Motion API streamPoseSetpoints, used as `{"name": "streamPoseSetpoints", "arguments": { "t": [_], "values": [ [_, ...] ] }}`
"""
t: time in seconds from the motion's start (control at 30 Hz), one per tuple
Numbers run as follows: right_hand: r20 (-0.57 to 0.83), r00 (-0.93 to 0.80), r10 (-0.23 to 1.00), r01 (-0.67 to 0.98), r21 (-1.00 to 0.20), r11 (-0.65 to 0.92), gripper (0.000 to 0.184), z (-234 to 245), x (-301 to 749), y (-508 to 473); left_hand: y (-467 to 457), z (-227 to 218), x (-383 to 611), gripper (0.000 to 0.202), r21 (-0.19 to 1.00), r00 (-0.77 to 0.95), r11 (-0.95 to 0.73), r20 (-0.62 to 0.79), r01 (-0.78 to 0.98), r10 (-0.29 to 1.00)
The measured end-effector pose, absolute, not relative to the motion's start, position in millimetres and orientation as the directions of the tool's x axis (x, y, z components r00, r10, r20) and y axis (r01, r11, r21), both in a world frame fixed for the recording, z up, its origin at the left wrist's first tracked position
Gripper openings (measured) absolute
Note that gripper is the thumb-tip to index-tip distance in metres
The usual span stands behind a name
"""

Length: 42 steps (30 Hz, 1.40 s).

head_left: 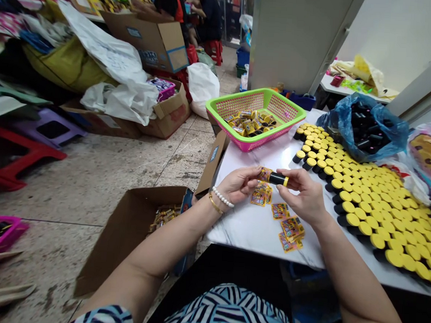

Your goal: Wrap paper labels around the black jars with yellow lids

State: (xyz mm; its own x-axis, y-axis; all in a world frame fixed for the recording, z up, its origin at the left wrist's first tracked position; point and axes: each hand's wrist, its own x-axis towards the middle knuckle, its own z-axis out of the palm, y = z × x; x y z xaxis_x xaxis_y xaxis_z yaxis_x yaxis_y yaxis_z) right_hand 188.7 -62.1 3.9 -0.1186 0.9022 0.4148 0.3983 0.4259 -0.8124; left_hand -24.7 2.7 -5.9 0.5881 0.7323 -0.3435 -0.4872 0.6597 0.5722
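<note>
A black cylindrical bottle point(277, 178) is held above a white marble-patterned table point(237, 230), gripped between the left hand point(238, 184) and the right hand point(302, 195). Both sets of fingers are closed on it: a printed yellow label point(264, 174) is pinched against one end by the left hand, and the yellow-banded end is clamped by the right. Loose printed labels point(287, 230) are scattered on the table at 6 o'clock from the hands. Rows of yellow-capped bottles point(375, 208) are ranged at 3 o'clock, a green-and-pink plastic basket point(256, 116) of packets is placed at 12 o'clock, and an open cardboard box point(132, 239) is set on the floor at 8 o'clock.
</note>
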Motion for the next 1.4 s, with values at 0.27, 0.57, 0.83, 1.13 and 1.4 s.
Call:
{"name": "streamPoseSetpoints", "arguments": {
  "t": [0.27,0.57,0.83,1.13,1.4],
  "values": [
    [0.426,-0.182,0.886,0.37,-0.805,0.463,0.029,6,191,-60,-1,-11,-26,0.022,0.717,0.561,0.528,-0.23,-0.455,0.795],
    [0.498,-0.104,0.861,0.471,-0.738,0.484,0.026,10,191,-59,-4,-8,-27,0.034,0.777,0.561,0.483,-0.207,-0.403,0.802],
    [0.542,-0.062,0.838,0.36,-0.771,0.525,0.032,1,199,-52,-8,-11,-22,0.046,0.872,0.242,0.159,-0.048,-0.463,0.969],
    [0.502,0.044,0.864,0.091,-0.863,0.497,0.028,8,201,-48,1,-12,-29,0.023,0.706,0.488,0.472,-0.203,-0.528,0.849],
    [0.409,-0.118,0.905,-0.02,-0.912,0.41,0.027,3,191,-50,3,-12,-26,0.015,0.671,0.526,0.532,-0.241,-0.517,0.815]
  ]
}}
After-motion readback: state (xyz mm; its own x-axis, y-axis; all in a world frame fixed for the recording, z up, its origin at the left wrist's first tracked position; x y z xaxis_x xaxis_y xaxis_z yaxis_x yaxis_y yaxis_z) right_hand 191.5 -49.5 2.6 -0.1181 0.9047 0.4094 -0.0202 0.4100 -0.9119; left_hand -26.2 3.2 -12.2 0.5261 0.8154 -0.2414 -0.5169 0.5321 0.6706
